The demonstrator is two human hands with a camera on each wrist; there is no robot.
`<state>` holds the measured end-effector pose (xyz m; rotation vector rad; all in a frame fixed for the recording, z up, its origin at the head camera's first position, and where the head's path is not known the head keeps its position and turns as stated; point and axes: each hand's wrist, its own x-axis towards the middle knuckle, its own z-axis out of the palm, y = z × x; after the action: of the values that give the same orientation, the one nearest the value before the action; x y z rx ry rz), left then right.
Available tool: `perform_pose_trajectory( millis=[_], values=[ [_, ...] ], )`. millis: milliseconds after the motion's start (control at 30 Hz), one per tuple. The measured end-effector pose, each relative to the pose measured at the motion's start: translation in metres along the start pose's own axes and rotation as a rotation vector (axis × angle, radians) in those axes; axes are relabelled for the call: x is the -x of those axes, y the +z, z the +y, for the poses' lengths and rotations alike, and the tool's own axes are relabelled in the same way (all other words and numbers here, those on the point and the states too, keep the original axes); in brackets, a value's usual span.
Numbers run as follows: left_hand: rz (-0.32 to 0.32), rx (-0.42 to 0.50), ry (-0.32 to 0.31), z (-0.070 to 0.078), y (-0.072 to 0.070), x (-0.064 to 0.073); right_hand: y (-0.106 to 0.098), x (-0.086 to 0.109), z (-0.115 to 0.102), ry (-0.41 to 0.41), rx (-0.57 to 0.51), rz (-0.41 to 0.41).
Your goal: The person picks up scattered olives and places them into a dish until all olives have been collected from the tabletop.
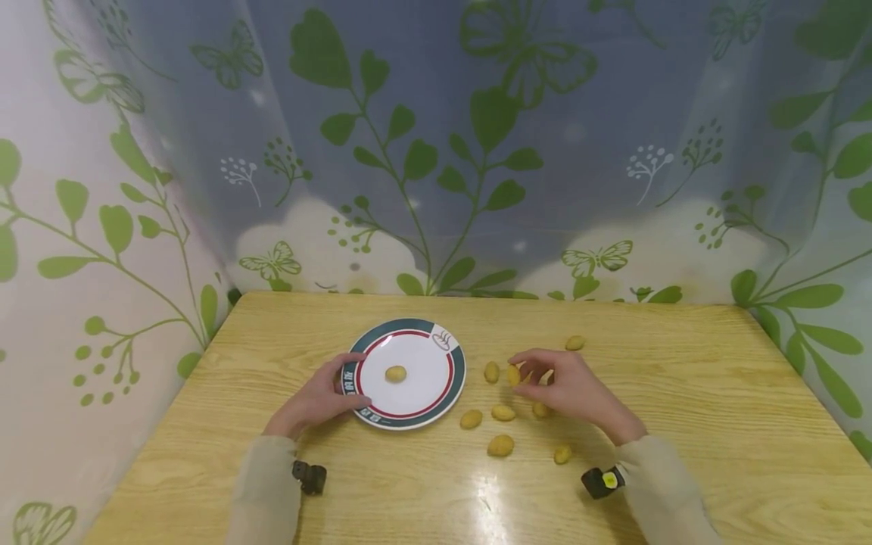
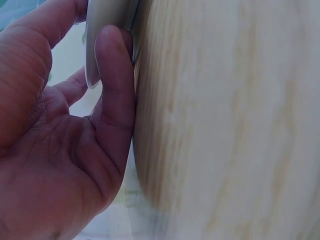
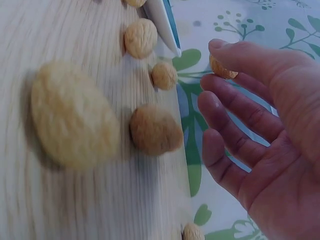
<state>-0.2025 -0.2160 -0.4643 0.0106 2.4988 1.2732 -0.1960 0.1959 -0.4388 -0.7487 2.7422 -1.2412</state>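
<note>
My left hand (image 1: pixel 319 395) grips the left rim of a round white plate (image 1: pixel 425 386) with a dark green border and a red ring. Its fingers bend about the plate edge (image 2: pixel 94 65) in the left wrist view. One small yellow-brown oval nut (image 1: pixel 396 374), wrinkled like a walnut, lies on the plate. To the right, my right hand (image 1: pixel 575 387) pinches a similar nut (image 1: pixel 514 375) between thumb and forefinger. Seen from the right wrist, that nut (image 3: pixel 222 69) is partly covered by the thumb, and the other fingers are loosely bent.
Several more nuts lie on the wooden table (image 1: pixel 381 484) between plate and right hand, including a large one (image 1: pixel 500 445) in front. Another nut (image 1: pixel 575 343) lies behind the right hand. A leaf-patterned curtain (image 1: pixel 436 189) stands along the table's back edge.
</note>
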Motion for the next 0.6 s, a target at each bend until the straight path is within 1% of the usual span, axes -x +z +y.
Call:
perform_pose_trajectory(
  millis=[300,333,600],
  values=[
    [-0.004,-0.015,0.013,0.000,0.000,-0.002,0.012,-0.007,-0.005,0.009,-0.028,-0.020],
    [-0.006,-0.018,0.018,-0.001,0.000,-0.002,0.013,-0.008,-0.006,0.006,-0.033,-0.021],
    [0.001,-0.019,-0.004,-0.002,0.000,-0.003,0.025,-0.016,-0.016,-0.055,-0.068,-0.033]
  ],
)
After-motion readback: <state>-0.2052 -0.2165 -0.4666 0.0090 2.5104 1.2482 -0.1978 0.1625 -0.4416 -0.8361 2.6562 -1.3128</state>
